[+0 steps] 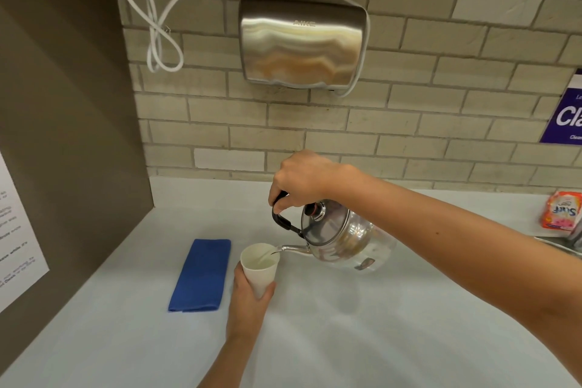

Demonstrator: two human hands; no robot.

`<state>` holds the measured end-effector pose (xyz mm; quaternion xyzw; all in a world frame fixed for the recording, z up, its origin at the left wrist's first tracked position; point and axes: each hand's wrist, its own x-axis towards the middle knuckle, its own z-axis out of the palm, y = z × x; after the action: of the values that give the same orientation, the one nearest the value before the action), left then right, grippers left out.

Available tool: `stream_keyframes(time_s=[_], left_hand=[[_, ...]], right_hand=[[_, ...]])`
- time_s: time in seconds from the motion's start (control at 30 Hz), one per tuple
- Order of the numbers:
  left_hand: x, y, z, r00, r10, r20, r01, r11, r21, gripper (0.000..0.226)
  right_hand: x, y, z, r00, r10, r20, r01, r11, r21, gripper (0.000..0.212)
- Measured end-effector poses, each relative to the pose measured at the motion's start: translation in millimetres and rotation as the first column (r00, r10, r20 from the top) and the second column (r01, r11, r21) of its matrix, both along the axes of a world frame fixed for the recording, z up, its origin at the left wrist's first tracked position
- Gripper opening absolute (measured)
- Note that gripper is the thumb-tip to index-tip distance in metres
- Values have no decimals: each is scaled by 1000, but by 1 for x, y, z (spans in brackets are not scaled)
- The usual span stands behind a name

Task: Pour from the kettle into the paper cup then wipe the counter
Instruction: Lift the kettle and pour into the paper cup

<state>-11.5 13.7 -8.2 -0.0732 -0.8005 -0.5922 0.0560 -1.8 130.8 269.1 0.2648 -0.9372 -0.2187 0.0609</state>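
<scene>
A shiny steel kettle (338, 235) with a black handle is tilted to the left above the white counter (346, 324). My right hand (300, 178) grips its handle from above. The thin spout reaches over the rim of a white paper cup (259, 264), and a stream of water runs into it. My left hand (248, 296) holds the cup from below and behind, slightly tilted toward the spout. A folded blue cloth (201, 274) lies flat on the counter just left of the cup.
A steel hand dryer (302, 41) with a looped white cord hangs on the tiled wall. A brown side panel (63, 104) with a paper notice bounds the left. An orange detergent packet (562, 209) and a sink edge (560, 246) sit far right.
</scene>
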Motion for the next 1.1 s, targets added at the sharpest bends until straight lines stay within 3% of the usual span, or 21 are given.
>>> stream_keyframes(time_s=[1.1], left_hand=[[-1,0,-2,1000,-7,9,7,1000,-6,85]], right_hand=[[-8,-6,-1,1000,17,-6,-17,1000,15,26]])
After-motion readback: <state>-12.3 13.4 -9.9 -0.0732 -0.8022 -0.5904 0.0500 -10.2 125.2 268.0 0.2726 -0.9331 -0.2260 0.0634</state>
